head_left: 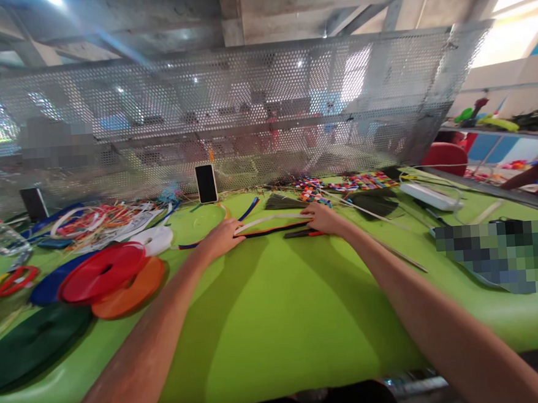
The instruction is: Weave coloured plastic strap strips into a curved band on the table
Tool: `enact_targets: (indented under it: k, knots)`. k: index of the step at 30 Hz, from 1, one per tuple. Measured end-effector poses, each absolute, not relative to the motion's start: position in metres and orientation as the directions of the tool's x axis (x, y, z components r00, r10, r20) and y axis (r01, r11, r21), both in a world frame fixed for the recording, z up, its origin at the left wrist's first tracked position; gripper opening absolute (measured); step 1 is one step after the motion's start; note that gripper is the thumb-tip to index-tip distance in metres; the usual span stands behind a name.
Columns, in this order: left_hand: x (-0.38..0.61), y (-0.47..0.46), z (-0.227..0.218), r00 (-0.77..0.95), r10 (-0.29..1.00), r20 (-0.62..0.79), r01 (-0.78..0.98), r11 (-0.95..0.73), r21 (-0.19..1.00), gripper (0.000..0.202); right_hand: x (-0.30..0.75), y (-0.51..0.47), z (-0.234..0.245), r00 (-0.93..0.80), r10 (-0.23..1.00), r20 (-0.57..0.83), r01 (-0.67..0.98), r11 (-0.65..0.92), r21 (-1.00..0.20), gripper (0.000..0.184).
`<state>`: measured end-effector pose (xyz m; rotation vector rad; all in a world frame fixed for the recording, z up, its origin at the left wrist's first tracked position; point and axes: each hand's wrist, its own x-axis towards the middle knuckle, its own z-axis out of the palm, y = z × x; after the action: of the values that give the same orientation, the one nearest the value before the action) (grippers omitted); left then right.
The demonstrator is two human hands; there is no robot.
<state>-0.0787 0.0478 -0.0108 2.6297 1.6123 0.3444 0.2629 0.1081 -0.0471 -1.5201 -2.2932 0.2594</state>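
**Both hands on a bundle of flat strips at the far side of the green bench**

We see our left hand (223,236) and right hand (323,218) stretched out across the bench (277,323), one at each end of a small bundle of strips (273,226). The bundle lies flat on the far middle of the bench: a white strip arches on top, with dark and red ones beneath it. The left fingers press down on the left end, lying close together; the right fingers cover the right end, but we cannot tell whether they pinch it or merely rest on it.

No box or tray holds anything here; everything lies loose on the surface. The bench is smooth, glossy and lime green, with a rounded near edge. To the left lie flat coiled rolls of tape: a red roll (102,271) overlapping an orange roll (130,291), a dark green roll (32,344) nearer us, a white roll (154,239) farther off. Behind them is a tangle of loose coloured strips (95,221).

A phone (206,183) stands upright against a perforated metal screen (244,111) that closes off the far edge. To the right of the phone lie woven multicoloured pieces (341,184) and a white power strip (427,195). Above the screen runs a bare concrete ceiling.
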Motion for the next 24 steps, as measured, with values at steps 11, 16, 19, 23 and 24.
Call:
enact_targets:
  k: [11, 16, 19, 23, 24]
  knots:
    - [-0.082, 0.05, -0.015, 0.419, 0.888, 0.191, 0.886, -0.445, 0.127, 0.033, 0.256, 0.103, -0.043, -0.32, 0.921, 0.223, 0.856, 0.382, -0.347, 0.018]
    - [-0.081, 0.051, -0.015, 0.433, 0.879, 0.199, 0.876, -0.462, 0.139, 0.022, 0.253, 0.1, -0.041, -0.303, 0.923, 0.239, 0.847, 0.375, -0.377, 0.029]
    - [-0.081, 0.051, -0.015, 0.439, 0.87, 0.223, 0.868, -0.475, 0.146, 0.034, 0.251, 0.097, -0.038, -0.323, 0.909, 0.263, 0.821, 0.407, -0.4, 0.042]
    - [-0.082, 0.052, -0.016, 0.445, 0.86, 0.248, 0.86, -0.488, 0.148, 0.026, 0.251, 0.097, -0.036, -0.323, 0.903, 0.284, 0.802, 0.421, -0.424, 0.047]
    - [-0.083, 0.053, -0.017, 0.446, 0.859, 0.253, 0.859, -0.49, 0.149, 0.021, 0.252, 0.097, -0.036, -0.317, 0.904, 0.288, 0.802, 0.418, -0.427, 0.045]
